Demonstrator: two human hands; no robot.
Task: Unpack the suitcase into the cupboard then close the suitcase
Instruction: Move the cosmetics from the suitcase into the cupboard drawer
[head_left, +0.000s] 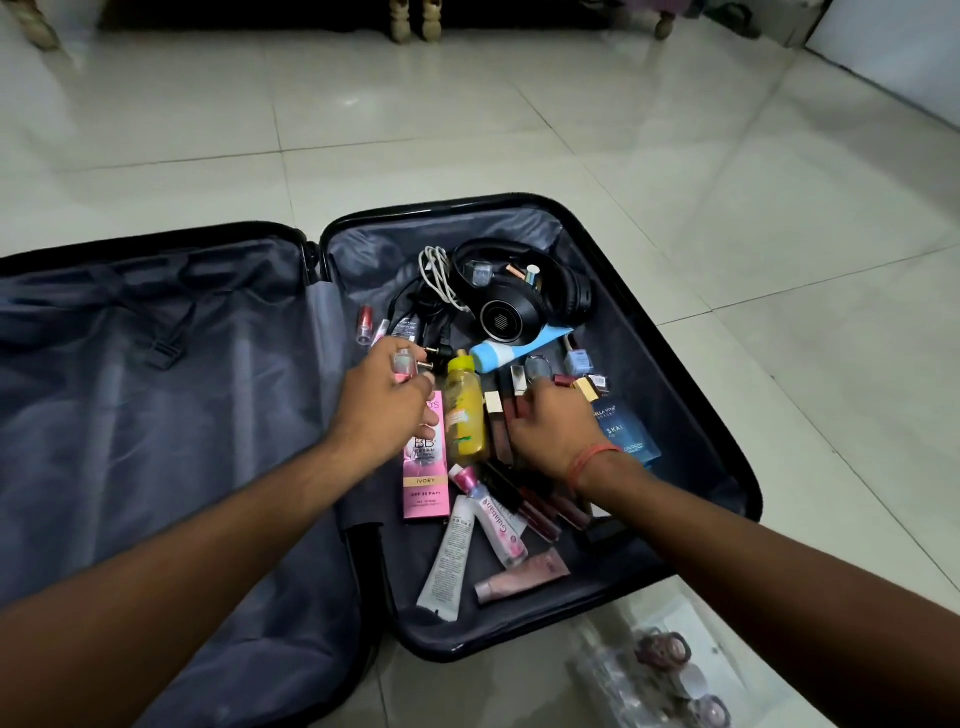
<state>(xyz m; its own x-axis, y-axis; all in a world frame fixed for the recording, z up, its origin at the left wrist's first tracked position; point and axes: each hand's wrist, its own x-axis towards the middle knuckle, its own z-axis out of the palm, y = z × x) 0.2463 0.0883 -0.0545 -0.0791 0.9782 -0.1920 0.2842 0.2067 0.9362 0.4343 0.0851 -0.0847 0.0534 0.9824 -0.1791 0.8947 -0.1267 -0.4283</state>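
Suitcase (675, 364) lies open on the floor, full of cosmetics; left hand (387, 397) pinches a small perfume bottle (404, 362) to lift out, right hand (550, 428) curls onto lipsticks (503, 415).

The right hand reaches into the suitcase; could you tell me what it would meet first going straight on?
Probably the grey round compact just beyond the right hand, though depth is unclear.

A glossy pale tiled floor (519, 119) fills the frame. An open black suitcase (727, 415) lies flat on it across the lower centre and left. At lower right, a clear packet of round items (670, 670) rests beside the suitcase. Furniture legs (415, 21) stand along the top edge.
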